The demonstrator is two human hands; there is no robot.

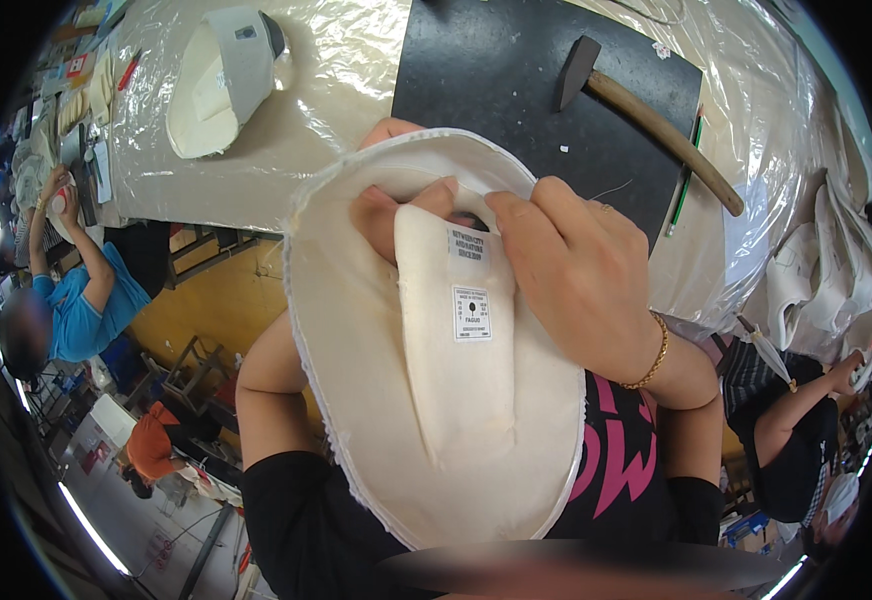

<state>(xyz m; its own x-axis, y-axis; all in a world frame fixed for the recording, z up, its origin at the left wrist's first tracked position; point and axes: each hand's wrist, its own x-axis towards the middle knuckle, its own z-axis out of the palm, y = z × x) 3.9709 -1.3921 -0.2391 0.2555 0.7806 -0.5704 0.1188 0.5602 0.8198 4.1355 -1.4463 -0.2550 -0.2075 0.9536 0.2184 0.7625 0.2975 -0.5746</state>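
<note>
Both hands hold a cream shoe upper up above the near edge of the table.

The right hand grips the top of the tongue — fingers curled over it, thumb pinching beside a small white label. The left hand is mostly hidden behind the fabric, its fingertips closed on the upper's rim. On the table, a hammer lies across a black mat at the far right; another cream upper sits at the far left.

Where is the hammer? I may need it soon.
In the head view, the hammer lies upper right on the black mat, beyond the right hand, beside a green pencil.
</note>
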